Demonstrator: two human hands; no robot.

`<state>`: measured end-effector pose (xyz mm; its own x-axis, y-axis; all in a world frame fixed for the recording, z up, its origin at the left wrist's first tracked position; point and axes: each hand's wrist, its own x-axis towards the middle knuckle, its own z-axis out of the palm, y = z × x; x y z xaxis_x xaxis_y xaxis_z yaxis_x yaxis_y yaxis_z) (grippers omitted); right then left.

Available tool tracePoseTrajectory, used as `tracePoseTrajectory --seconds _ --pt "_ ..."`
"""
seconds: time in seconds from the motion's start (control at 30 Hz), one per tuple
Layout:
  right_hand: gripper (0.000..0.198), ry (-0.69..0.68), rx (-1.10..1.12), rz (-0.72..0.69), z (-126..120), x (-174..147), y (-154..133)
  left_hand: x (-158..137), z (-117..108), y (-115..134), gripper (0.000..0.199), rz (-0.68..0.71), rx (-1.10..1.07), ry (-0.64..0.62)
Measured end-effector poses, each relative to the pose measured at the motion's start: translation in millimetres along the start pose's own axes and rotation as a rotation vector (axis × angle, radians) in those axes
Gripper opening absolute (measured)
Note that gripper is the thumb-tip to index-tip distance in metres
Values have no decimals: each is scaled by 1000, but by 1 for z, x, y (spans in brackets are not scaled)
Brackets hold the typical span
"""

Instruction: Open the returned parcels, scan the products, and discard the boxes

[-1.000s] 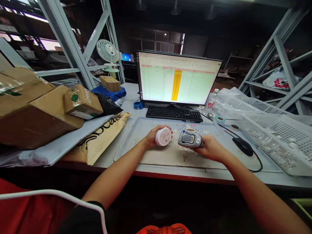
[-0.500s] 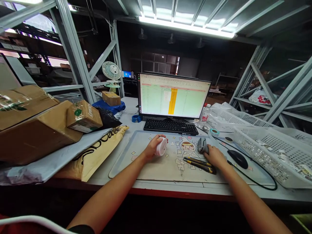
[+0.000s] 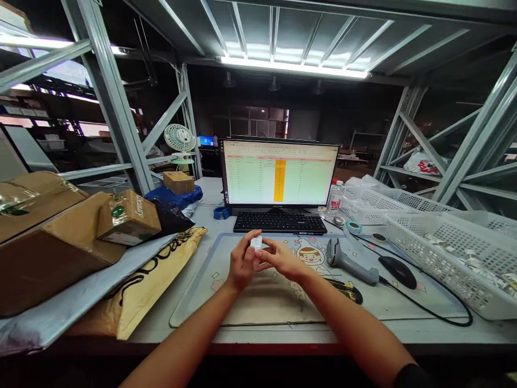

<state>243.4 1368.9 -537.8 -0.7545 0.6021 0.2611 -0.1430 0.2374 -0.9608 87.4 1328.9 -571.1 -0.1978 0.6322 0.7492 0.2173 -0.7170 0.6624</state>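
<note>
- The left hand (image 3: 240, 265) and right hand (image 3: 286, 261) are both gripping a white container (image 3: 256, 243) above the mat (image 3: 202, 302), presumably sharing the hold to steady it.
- The scanner (image 3: 355, 267) is lying on the mat at right, seemingly leaving both hands available.

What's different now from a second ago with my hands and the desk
Your right hand let go of the grey scanner, which was set down to the right and now lies on the desk mat. That hand then moved left to the white jar, so both hands are on it. Your left hand still holds the jar; the keyboard and black mouse stayed put.
</note>
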Motion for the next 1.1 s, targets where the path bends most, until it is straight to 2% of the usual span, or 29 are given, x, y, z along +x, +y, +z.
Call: tracePoseTrajectory --seconds 0.07,0.13,0.23,0.3,0.4,0.53,0.63,0.7,0.8,0.87,0.93,1.0,1.1 --pt "87 71 -160 -81 -4 4 11 6 1 -3 67 -203 -98 58" --pt "96 124 -398 -203 -8 4 23 13 5 -5 64 -415 -238 135" --pt "95 73 -744 -381 -12 -2 36 22 9 -5 44 -761 -412 234" --pt "94 26 -893 -453 -13 -7 41 26 10 -5 37 -941 -504 227" --pt "94 1 -989 -484 -15 -12 43 28 8 -3 43 -1050 -583 157" --pt "94 -49 -1031 -507 -13 -13 47 27 2 5 65 -1175 -511 32" --pt "91 -75 -1010 -498 -8 -13 50 26 -2 6 69 -1178 -430 6" --pt "95 -22 -916 -457 -5 -14 49 26 -3 4 66 -1070 -365 58" --pt "107 153 -659 -318 -1 -15 44 25 0 1 65 -877 -311 70" --pt "97 232 -524 -204 1 -15 40 24 3 1 66 -832 -304 15" --pt "85 255 -487 -157 2 -15 39 23 5 1 67 -820 -292 -25" --pt "83 243 -550 -218 0 -15 39 22 5 0 66 -807 -271 -30" --pt "86 183 -753 -386 -3 -16 41 21 5 -3 64 -845 -276 -21"
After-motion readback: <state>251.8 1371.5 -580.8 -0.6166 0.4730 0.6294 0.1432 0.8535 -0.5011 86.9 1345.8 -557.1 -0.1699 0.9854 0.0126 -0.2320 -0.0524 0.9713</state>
